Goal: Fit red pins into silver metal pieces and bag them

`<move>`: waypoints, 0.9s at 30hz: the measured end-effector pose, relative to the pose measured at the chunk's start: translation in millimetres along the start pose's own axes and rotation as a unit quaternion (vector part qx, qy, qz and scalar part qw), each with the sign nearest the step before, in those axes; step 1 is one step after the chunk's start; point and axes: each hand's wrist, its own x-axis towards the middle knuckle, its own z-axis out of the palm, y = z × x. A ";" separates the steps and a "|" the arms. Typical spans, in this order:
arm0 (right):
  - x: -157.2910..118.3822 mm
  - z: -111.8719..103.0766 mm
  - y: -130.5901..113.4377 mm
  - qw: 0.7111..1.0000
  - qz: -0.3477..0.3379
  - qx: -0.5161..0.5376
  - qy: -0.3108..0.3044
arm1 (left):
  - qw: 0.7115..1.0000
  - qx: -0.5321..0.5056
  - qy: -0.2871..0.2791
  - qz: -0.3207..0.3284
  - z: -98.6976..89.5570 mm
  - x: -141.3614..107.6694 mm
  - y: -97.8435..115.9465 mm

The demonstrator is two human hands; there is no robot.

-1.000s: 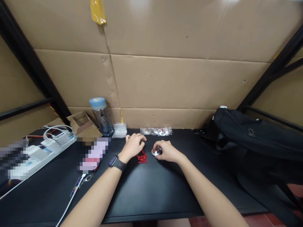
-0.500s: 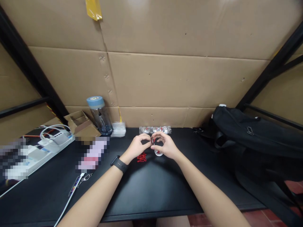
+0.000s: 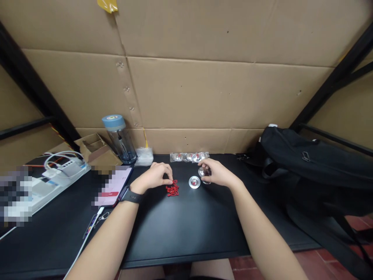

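My left hand is at the left end of a small heap of red cord, thumb and fingertips pinched on the cord's upper end. My right hand grips a shiny round metal disc by its edge, tilted just above the black table. Between the hands a second silver disc with a red centre lies flat. Behind them several similar discs in clear wrapping lie in a row near the cardboard wall.
On the left are a blue-lidded bottle, an open cardboard box, a phone with a white cable, and a power strip. A black bag fills the right side.
My hands have moved apart from where they met. My left hand went left and down to the red cord; my right hand moved right with a disc. The view shifted slightly.
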 end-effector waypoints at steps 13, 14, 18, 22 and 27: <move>-1.6 1.4 22.9 0.993 0.050 -0.025 -0.101 | 0.999 0.035 -0.025 -0.015 14.6 3.0 5.5; -1.5 1.3 22.8 0.993 0.049 -0.034 -0.099 | 0.999 0.035 -0.025 -0.017 14.4 3.0 5.6; 0.6 3.4 14.2 0.994 -0.004 -0.056 -0.091 | 0.999 0.038 -0.001 -0.020 14.3 3.8 11.0; 4.7 15.2 0.3 0.990 -0.047 -0.051 -0.123 | 0.998 0.035 0.049 -0.017 15.7 5.5 17.8; 9.4 28.6 -5.5 0.989 -0.056 -0.042 -0.132 | 0.999 0.013 0.042 0.021 20.7 8.9 26.3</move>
